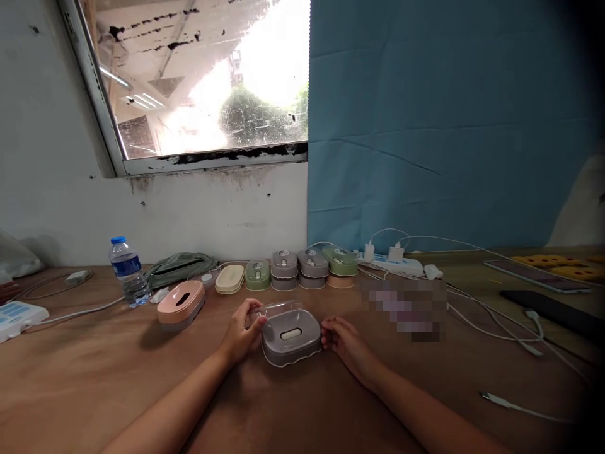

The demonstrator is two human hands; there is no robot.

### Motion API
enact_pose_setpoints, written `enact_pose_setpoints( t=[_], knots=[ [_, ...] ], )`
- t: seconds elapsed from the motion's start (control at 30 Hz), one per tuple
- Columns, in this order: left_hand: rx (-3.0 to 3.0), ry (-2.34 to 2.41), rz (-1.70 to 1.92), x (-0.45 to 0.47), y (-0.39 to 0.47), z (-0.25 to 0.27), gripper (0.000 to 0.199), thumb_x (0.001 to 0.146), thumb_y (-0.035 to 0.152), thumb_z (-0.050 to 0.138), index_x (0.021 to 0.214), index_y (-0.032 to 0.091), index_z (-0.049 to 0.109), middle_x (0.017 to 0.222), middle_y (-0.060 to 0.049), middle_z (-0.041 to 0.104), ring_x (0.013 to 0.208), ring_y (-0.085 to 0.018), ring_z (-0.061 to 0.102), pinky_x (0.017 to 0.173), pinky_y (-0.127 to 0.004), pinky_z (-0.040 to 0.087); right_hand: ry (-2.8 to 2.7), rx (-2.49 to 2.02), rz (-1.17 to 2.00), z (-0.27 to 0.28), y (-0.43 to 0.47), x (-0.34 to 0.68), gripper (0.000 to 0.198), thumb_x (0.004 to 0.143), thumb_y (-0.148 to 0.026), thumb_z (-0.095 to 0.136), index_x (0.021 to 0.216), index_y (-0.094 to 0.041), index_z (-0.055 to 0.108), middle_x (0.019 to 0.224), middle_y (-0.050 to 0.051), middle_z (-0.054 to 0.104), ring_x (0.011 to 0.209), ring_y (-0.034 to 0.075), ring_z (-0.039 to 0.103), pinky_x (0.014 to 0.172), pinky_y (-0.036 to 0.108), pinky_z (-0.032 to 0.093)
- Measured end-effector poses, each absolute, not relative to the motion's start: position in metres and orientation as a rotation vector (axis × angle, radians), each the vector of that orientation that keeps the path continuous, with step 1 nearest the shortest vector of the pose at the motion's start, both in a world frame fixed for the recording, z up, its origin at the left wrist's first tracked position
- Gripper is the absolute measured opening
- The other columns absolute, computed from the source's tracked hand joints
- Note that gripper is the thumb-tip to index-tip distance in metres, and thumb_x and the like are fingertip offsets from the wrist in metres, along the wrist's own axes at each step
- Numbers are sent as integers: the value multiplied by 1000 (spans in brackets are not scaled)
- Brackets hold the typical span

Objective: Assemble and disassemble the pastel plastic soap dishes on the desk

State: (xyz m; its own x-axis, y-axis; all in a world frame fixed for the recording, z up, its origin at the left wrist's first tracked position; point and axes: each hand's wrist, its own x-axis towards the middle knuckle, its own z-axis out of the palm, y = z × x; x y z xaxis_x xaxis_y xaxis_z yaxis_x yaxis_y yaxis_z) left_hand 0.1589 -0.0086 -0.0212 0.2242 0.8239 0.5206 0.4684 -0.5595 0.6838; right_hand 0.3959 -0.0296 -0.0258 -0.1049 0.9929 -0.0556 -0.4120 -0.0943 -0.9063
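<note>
A scuffed white wall (212,217) stands behind a brown table (94,391). At far left, a window (198,82) in a peeling frame (97,94) glows with daylight and shows strip lights (145,99); at far right hangs creased blue cloth (425,94).

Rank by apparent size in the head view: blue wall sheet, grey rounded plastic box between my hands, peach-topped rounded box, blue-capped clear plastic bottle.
1. Blue wall sheet
2. Grey rounded plastic box
3. Peach-topped box, clear plastic bottle: too alike to rank.
</note>
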Motion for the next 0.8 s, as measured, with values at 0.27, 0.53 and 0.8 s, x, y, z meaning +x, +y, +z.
enact_pose_setpoints(
  t=[0.27,0.53,0.8],
  knots=[
    [2515,1350,1104,150,-4,-18,26,86,34,31,99,19,48,90,-8,60,84,-20,56,75,-31,42,-905,-907,1498,-27,-28,396,10,60,-21,61,57,-16,53,54,-3,54,50,9,49,52,23,37],
    [1890,1571,1161,140,20,-7,21,85,36,33,92,19,43,69,-3,62,51,-15,59,51,-25,45,-915,-904,1505,-28,-28,396,10,62,-22,60,57,-16,53,54,-3,54,50,9,49,52,22,37],
    [1417,1962,1335,63,87,53,18,88,19,28,98,9,40,68,-5,61,37,-7,49,41,-22,42,-905,-908,1503,-25,-29,396,10,60,-22,60,56,-16,54,52,-3,54,49,9,49,51,22,37]
  ],
)
